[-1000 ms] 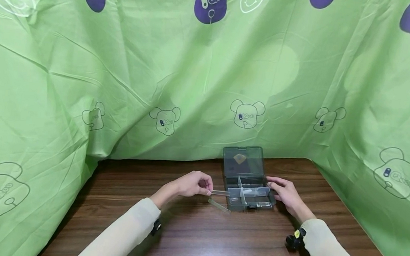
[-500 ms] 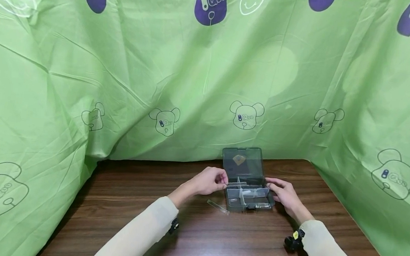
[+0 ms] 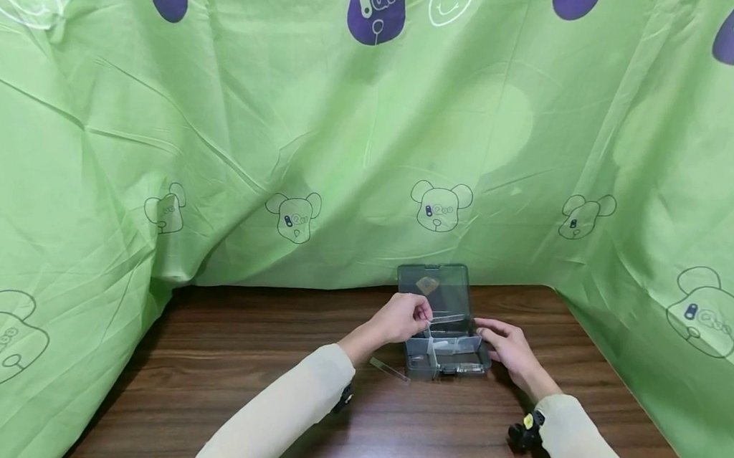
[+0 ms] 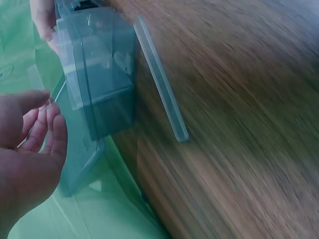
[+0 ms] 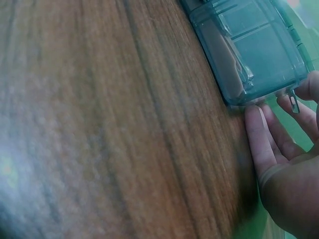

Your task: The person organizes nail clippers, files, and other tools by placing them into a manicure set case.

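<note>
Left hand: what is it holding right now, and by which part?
The left hand pinches a clear divider strip by its left end, over the open box.

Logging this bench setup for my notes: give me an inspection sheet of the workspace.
Surface: dark wooden table.
Job's things: grey compartment box, lid open; clear divider strip over the box.
Clutter: second clear strip lying left of the box.
Grippers: left hand pinches the divider strip; right hand rests against the box's right side.
Cables: nothing seen.
Surroundings: green bear-print cloth behind and at both sides.
</note>
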Demonstrator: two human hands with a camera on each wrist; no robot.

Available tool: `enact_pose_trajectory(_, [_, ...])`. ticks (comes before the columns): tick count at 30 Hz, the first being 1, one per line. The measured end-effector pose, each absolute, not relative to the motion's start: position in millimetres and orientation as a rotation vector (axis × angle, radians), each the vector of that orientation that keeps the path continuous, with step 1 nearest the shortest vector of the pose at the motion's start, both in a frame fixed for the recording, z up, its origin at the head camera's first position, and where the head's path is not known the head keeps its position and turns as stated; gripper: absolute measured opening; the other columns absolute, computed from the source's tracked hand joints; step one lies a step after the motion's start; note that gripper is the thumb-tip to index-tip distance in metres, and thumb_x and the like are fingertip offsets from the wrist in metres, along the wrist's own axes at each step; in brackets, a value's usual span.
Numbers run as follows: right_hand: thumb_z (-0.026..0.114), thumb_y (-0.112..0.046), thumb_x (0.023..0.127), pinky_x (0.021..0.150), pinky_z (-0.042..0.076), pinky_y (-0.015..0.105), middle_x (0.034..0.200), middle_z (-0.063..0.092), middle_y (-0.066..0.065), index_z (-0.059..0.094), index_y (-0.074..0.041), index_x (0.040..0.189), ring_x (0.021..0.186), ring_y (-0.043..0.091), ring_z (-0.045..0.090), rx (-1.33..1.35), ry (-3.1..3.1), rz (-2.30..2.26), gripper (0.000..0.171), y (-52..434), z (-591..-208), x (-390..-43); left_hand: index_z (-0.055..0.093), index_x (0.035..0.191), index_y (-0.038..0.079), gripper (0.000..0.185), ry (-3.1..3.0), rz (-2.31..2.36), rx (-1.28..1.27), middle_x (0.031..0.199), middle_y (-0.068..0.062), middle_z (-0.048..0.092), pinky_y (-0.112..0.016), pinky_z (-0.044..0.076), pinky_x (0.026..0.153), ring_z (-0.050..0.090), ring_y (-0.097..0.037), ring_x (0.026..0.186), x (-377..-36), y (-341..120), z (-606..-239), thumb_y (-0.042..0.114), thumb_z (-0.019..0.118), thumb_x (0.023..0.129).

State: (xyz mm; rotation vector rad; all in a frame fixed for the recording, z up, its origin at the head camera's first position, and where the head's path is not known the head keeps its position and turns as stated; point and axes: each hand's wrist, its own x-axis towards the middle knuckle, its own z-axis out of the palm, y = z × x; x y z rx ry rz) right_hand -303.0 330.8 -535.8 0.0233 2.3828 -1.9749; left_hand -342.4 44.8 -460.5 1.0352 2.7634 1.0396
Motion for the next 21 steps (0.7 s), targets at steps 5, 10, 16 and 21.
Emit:
enact_pose_trajectory(5, [0.056,-0.013,0.109,0.087,0.06,0.032,0.148,0.055,0.03,0.054,0.004,0.15,0.11,0.015,0.067,0.033,2.38,-1.985,0.044,330,-535,-303,0.072,0.09,0.014,0.009,2.757,1.069,0.988,0.08,0.009,0.065,-0.015,0.051,0.071,0.059,-0.001,0.075,-345,58,-466,0.009,0.077,0.095])
enact_pose_trajectory(10, [0.057,-0.01,0.108,0.085,0.06,0.033,0.145,0.055,0.033,0.053,0.007,0.15,0.11,0.018,0.068,0.029,2.363,-2.006,0.045,330,-537,-305,0.073,0.089,0.014,0.01,2.749,1.078,0.952,0.079,0.01,0.065,-0.015,0.051,0.071,0.059,-0.001,0.073,-344,66,-471,0.008,0.079,0.094])
enact_pose_trajectory(16, [0.058,-0.014,0.108,0.086,0.06,0.033,0.145,0.059,0.028,0.055,0.003,0.15,0.108,0.015,0.068,0.031,2.404,-1.983,0.046,327,-535,-303,0.074,0.089,0.013,0.008,2.8,1.0,0.982,0.078,0.01,0.067,-0.013,0.051,0.071,0.06,0.001,0.073,-345,69,-476,0.008,0.078,0.093])
enact_pose_trajectory(21, [0.058,-0.015,0.108,0.087,0.06,0.033,0.145,0.059,0.026,0.057,0.001,0.149,0.106,0.012,0.068,0.037,2.432,-1.969,0.044,328,-534,-301,0.074,0.09,0.012,0.007,2.807,0.987,0.97,0.079,0.01,0.067,-0.014,0.051,0.072,0.06,0.0,0.074,-347,69,-478,0.007,0.078,0.093])
